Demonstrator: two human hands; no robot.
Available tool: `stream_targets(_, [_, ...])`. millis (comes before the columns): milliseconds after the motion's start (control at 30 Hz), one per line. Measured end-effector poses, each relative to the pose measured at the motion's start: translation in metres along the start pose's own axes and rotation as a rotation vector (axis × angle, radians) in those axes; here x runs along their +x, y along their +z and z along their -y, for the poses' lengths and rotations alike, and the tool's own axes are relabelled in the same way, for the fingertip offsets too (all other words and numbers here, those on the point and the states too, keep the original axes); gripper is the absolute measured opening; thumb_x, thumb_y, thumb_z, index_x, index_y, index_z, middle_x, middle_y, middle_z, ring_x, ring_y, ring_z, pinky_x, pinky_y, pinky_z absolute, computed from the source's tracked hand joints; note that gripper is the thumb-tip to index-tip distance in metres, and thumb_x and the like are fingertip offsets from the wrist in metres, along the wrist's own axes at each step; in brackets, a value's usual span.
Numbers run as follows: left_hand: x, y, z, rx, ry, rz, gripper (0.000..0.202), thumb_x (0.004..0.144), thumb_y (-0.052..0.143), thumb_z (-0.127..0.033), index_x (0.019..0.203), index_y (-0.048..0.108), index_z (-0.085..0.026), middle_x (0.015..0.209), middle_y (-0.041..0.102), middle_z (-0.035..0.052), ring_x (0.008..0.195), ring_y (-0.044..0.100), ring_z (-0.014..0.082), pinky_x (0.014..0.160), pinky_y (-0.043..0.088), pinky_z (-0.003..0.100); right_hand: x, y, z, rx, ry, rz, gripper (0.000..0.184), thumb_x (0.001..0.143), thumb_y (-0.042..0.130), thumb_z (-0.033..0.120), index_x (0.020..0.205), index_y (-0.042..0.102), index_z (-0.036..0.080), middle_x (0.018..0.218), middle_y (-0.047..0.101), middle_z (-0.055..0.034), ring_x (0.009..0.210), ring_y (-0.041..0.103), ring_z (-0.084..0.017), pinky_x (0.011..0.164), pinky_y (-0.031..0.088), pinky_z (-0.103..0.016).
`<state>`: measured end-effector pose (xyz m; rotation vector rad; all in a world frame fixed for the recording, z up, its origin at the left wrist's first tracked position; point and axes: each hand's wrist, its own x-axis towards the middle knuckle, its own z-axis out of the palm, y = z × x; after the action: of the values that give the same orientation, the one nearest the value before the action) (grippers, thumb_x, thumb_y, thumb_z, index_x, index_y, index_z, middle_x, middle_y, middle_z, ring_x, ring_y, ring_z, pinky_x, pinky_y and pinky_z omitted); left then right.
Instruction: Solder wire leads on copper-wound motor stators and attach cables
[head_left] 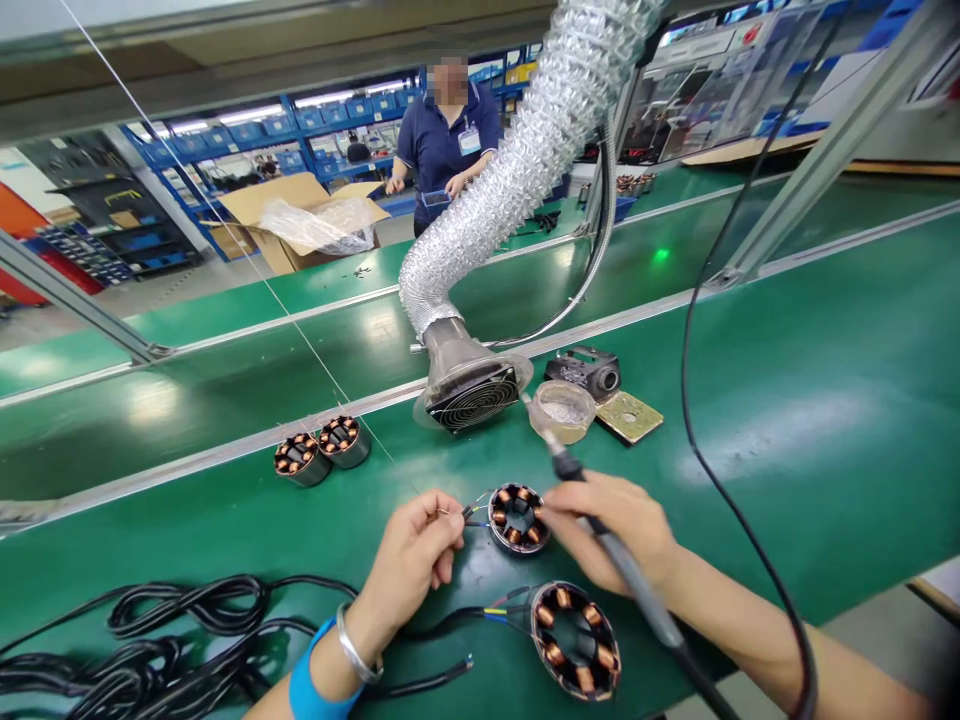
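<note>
We see the wound ring [512,536] on the green bench [825,450] between our two hands: to the right of the left one, to the left of the right one. Our right hand [626,525] is the nearer, its fingertips at the ring's right rim, though whether they press on it we cannot tell. That hand is closed around the soldering iron [636,578], whose long axis slants from lower right to upper left; the tip points away from us, past the ring, and ends just beside the round dish [574,434]. Our left hand [426,540] pinches thin wires [478,509] between thumb and forefinger, and these run sideways to the ring's left rim. The ring lies flat with its open centre facing up, so its axis is near upright and only its wires point anywhere: leftward. A second ring [586,683] lies closer to us, apart from both hands
</note>
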<state>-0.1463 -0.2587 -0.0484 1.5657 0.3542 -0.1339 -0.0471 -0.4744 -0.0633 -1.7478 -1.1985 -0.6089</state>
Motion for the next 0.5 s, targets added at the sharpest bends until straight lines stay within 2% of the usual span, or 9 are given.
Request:
stream_targets(100, [0.0, -0.004, -0.001, 0.063, -0.002, -0.023, 0.03, 0.073, 0.065, -0.043, 0.08, 0.059, -0.015, 0.053, 0.05, -0.0053, 0.039, 0.038, 0.0064, 0.039, 0.024, 0.018, 0.021, 0.02, 0.011, 0.062, -0.129, 0.166, 0.014, 0.084, 0.056, 0.014, 0.096, 0.055, 0.02, 0.067, 0.06, 0.0005, 0.055, 0.054, -0.014, 0.052, 0.045, -0.026])
stream_targets(200, [0.001, -0.004, -0.001, 0.136, 0.029, -0.039, 0.027, 0.072, 0.07, -0.039, 0.076, 0.062, -0.013, 0.051, 0.047, -0.0056, 0.045, 0.038, 0.0069, 0.045, 0.028, 0.019, 0.026, 0.033, 0.008, 0.117, -0.149, 0.229, 0.022, 0.081, 0.049, 0.009, 0.1, 0.052, 0.019, 0.068, 0.058, 0.0013, 0.056, 0.053, -0.013, 0.054, 0.045, -0.025])
stream_targets(333, [0.003, 0.0, 0.0, 0.206, 0.085, -0.019, 0.027, 0.076, 0.07, -0.038, 0.073, 0.066, -0.012, 0.062, 0.056, -0.0009, 0.058, 0.044, 0.0103, 0.057, 0.036, 0.021, 0.017, 0.037, 0.001, 0.228, -0.094, 0.181, 0.023, 0.083, 0.053, 0.009, 0.104, 0.05, 0.018, 0.07, 0.06, 0.0009, 0.058, 0.055, -0.012, 0.056, 0.048, -0.024])
stream_targets(500, [0.003, 0.005, 0.005, 0.205, 0.065, 0.032, 0.038, 0.081, 0.066, -0.048, 0.072, 0.067, -0.011, 0.059, 0.049, -0.0023, 0.059, 0.037, 0.0101, 0.055, 0.03, 0.021, 0.009, 0.036, 0.003, 0.286, -0.052, 0.095, 0.023, 0.086, 0.06, 0.012, 0.107, 0.052, 0.019, 0.073, 0.065, 0.0, 0.058, 0.06, -0.011, 0.057, 0.052, -0.021])
